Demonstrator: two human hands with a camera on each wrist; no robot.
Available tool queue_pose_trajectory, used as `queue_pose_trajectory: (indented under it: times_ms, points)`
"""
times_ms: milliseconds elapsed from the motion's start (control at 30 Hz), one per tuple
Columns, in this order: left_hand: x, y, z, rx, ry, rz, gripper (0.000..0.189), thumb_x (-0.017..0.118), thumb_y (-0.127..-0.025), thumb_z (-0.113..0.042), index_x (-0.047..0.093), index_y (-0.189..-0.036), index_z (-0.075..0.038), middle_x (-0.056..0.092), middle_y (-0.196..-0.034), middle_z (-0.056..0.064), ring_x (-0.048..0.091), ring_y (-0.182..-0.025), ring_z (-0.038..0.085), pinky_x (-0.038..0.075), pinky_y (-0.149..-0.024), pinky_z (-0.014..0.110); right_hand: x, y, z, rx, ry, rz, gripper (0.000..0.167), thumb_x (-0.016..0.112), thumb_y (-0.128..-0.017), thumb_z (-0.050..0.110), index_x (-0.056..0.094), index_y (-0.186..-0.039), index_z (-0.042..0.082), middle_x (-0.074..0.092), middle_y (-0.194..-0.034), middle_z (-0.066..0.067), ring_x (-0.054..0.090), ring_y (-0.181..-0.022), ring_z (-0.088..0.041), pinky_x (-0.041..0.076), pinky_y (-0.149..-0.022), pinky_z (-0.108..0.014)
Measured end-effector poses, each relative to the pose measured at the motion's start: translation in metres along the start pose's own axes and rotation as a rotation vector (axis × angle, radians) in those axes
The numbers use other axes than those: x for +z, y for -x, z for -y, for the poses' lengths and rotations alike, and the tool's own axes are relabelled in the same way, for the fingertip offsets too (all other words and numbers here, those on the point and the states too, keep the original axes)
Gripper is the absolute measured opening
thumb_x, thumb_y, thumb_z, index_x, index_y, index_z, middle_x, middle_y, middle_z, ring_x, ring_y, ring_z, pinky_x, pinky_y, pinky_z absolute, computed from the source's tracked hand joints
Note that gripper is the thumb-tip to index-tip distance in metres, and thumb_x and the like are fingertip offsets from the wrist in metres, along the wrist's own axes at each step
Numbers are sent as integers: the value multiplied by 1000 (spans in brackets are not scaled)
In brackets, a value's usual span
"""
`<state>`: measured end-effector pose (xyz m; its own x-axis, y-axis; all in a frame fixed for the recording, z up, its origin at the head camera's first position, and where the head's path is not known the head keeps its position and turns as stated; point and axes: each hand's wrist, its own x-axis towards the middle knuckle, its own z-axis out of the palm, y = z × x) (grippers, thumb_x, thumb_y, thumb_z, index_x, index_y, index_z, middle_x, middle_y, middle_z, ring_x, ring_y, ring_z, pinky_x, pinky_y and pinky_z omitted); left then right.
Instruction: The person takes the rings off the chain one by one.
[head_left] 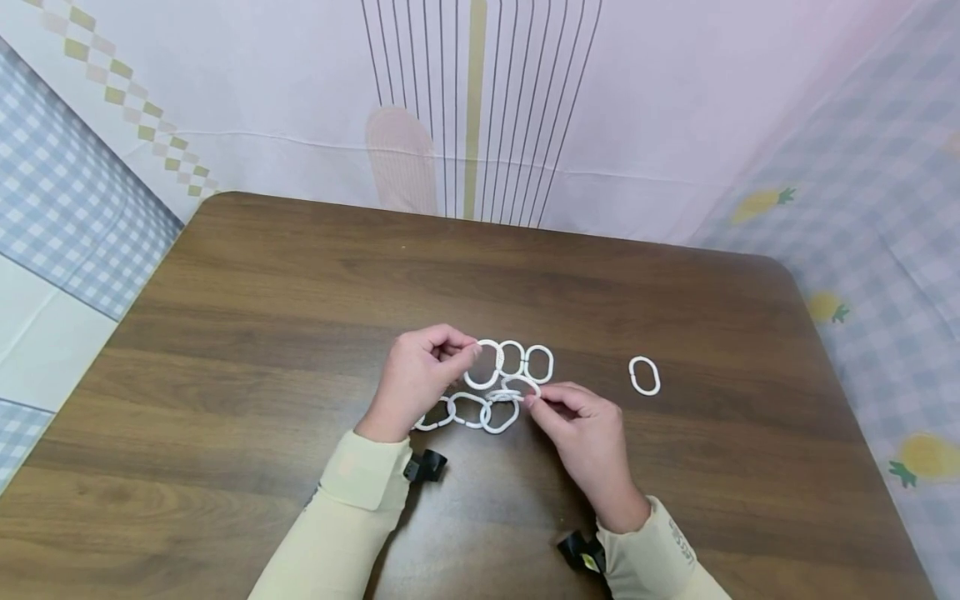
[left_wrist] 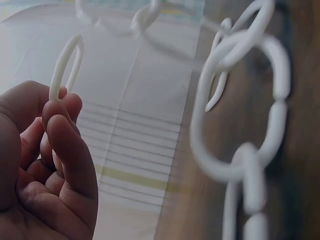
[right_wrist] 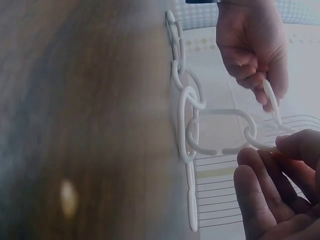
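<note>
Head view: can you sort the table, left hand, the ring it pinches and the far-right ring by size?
1. Table
2. Left hand
3. Pinched ring, far-right ring: unsure, as the pinched one may be nearer the camera.

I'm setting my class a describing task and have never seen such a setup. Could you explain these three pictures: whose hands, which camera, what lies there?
There is no machine here: a person works with a bare left hand and right hand. The wide picture comes from a camera worn on the head, looking forward and down. The other two come from the left camera and right camera, worn on the wrists, each looking at its own hand's work.

On the brown table are white rings. Several are linked into a chain; a lone ring lies off to the right. The left hand pinches one ring. The right hand pinches another ring, which is linked to the chain. Whether the left hand's ring is linked too, I cannot tell.
</note>
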<state>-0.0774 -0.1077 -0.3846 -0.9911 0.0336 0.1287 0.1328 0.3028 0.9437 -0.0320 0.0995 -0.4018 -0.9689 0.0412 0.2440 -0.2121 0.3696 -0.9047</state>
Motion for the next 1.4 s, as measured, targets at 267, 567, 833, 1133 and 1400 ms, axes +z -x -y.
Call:
queue_pose_trajectory:
  times_ms: [267,567,833,1133,1400]
  points:
    - [-2,-2,-4,-33,-4,0,4,77,-88,-12,78,-89,-9,66,-65,0,58,-55,12,46,-52,23,-4,-1,-1,64,-3,10,5,83,-80,2,79,-80,6,74,-80,-3,64,-69,-4,52,-63,-15]
    - [0,-3,-1,-110,-66,24,8,76,-90,-15,80,-93,-9,68,-68,1,62,-57,13,52,-56,26,-3,-1,-1,80,-44,24,5,82,-82,5,79,-80,3,74,-79,-5,64,-68,-3,52,-63,-15]
    - [-1,-2,4,-182,-169,52,14,75,-90,-18,80,-97,-7,72,-76,0,62,-60,11,50,-59,27,1,0,0,85,-71,38,4,82,-80,1,78,-81,2,73,-79,-5,65,-69,-4,53,-64,-16]
    - [0,-10,11,-202,-293,80,10,75,-89,-21,80,-93,-14,72,-76,-4,62,-64,9,51,-63,28,3,0,1,87,-80,33,7,81,-80,-2,79,-80,5,73,-79,-5,64,-68,-5,52,-63,-16]
    - [3,-19,16,-230,-328,56,8,75,-89,-19,80,-88,-14,69,-67,-5,61,-57,9,50,-60,27,3,0,0,72,-76,36,9,82,-79,-2,79,-79,7,73,-79,-4,63,-68,-4,52,-62,-15]
